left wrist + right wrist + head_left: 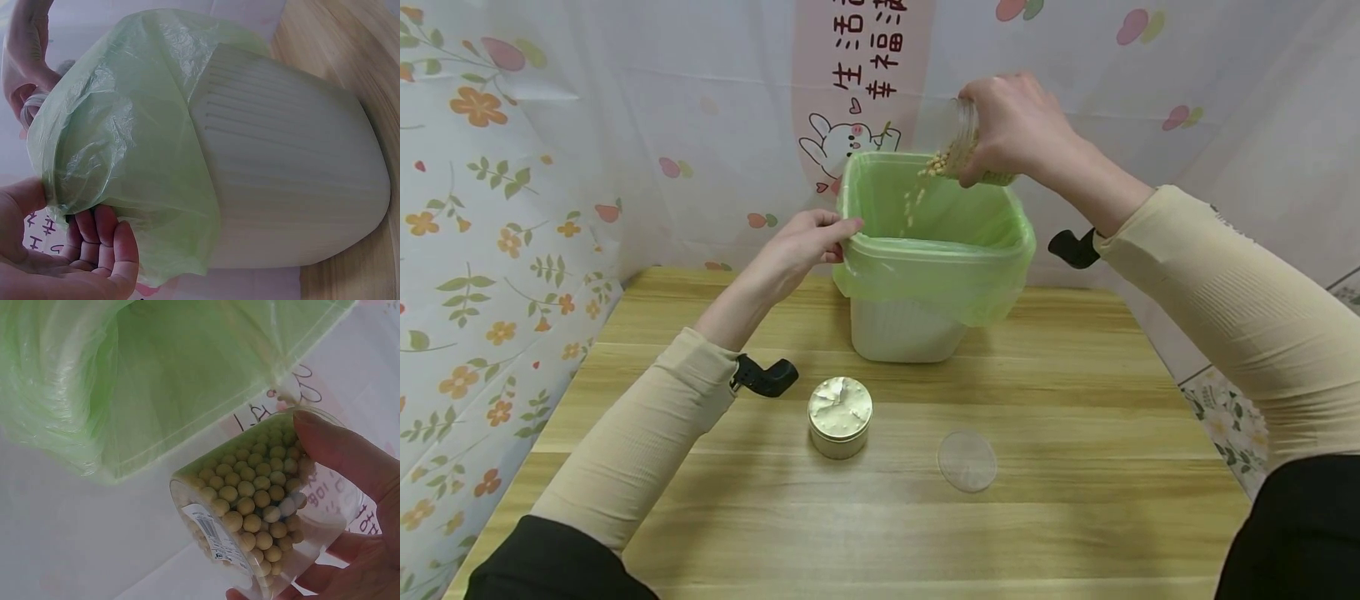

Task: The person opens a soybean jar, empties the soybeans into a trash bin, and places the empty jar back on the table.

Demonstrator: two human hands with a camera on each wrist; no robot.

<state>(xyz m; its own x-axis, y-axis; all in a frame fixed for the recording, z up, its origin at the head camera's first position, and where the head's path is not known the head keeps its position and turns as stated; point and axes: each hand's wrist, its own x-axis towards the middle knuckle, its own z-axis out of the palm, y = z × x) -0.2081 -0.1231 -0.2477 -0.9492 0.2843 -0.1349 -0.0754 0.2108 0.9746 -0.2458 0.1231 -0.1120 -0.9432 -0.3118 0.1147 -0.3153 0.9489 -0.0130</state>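
My right hand (1021, 125) grips a clear jar (250, 494) tilted on its side over the bin. Small round tan balls (256, 506) fill part of the jar, and several tumble from its mouth into the opening. A pale green bag (932, 267) lines the white trash bin (904, 330) and folds over its rim. At the bin's left corner my left hand (811, 242) pinches the lined rim, thumb on top and fingers underneath. In the left wrist view, those fingers (103, 240) curl beneath the bag's edge.
A round gold-coloured tin (840, 418) with a crinkled foil top stands on the wooden table (737, 517) in front of the bin. To its right lies a clear round disc (967, 461). Behind the table hangs a patterned cloth (700, 100).
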